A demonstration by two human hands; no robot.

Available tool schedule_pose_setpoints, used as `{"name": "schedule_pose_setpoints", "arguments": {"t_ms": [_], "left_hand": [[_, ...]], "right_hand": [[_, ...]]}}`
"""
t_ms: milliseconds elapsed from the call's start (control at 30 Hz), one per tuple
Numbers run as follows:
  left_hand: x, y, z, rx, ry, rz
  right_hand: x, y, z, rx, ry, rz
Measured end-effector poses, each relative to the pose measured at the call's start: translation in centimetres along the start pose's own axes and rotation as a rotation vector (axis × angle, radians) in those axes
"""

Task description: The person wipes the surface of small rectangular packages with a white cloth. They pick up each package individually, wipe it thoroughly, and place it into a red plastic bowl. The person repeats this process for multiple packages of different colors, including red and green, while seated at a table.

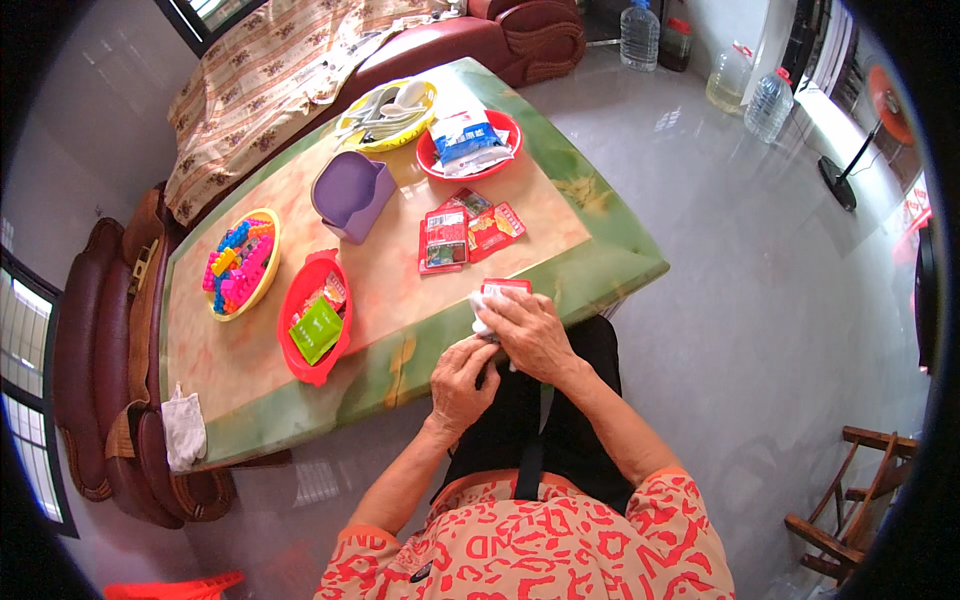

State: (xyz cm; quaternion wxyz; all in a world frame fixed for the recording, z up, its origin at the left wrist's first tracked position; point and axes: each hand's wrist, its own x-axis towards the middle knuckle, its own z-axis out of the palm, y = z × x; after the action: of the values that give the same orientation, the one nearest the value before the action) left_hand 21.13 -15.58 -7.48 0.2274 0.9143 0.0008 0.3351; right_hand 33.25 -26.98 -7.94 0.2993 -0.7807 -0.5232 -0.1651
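Observation:
At the near edge of the table, my right hand (531,334) grips a wad of white cloth or tissue (480,311) against a red packet (507,285). My left hand (463,379) meets it just below, thumb and forefinger drawn together by the wad's lower end. What lies between those left fingertips is mostly hidden. Beyond my hands, several flat red packets (444,240) lie overlapping on the tabletop. To the left, a red oval basket (283,330) holds a green packet (316,330) and red packets.
A purple container (367,210) stands mid-table. Behind it are a yellow basket (431,97) of spoons and a red bowl (450,177) with a blue-white bag (469,142). A yellow bowl (271,281) holds toy bricks (236,262). A white glove (184,429) hangs over the left corner.

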Motion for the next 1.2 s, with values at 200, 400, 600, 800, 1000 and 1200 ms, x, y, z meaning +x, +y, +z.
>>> {"name": "schedule_pose_setpoints", "arguments": {"t_ms": [200,400,600,800,1000,1200], "left_hand": [[3.5,-1.3,0.1,-0.109,-0.045,-0.208],[8.7,-4.4,2.5,0.001,-0.291,0.111],[10.1,-4.5,2.0,-0.213,-0.757,-0.32],[9.2,-6.4,1.8,-0.264,-0.723,-0.162],[8.4,-4.0,2.4,-0.017,-0.572,-0.15],[8.0,-5.5,3.2,-0.132,-0.534,-0.265]], "right_hand": [[-2.6,2.4,-0.4,0.256,-0.09,-0.064],[-2.4,2.5,-0.7,0.352,-0.096,-0.077],[-2.7,2.5,-1.9,0.275,-0.049,-0.016],[-2.5,4.0,-1.6,0.237,0.057,0.018],[-1.6,3.8,-2.3,0.146,0.256,0.363],[-2.9,-1.3,-0.7,0.04,0.181,0.146]]}}
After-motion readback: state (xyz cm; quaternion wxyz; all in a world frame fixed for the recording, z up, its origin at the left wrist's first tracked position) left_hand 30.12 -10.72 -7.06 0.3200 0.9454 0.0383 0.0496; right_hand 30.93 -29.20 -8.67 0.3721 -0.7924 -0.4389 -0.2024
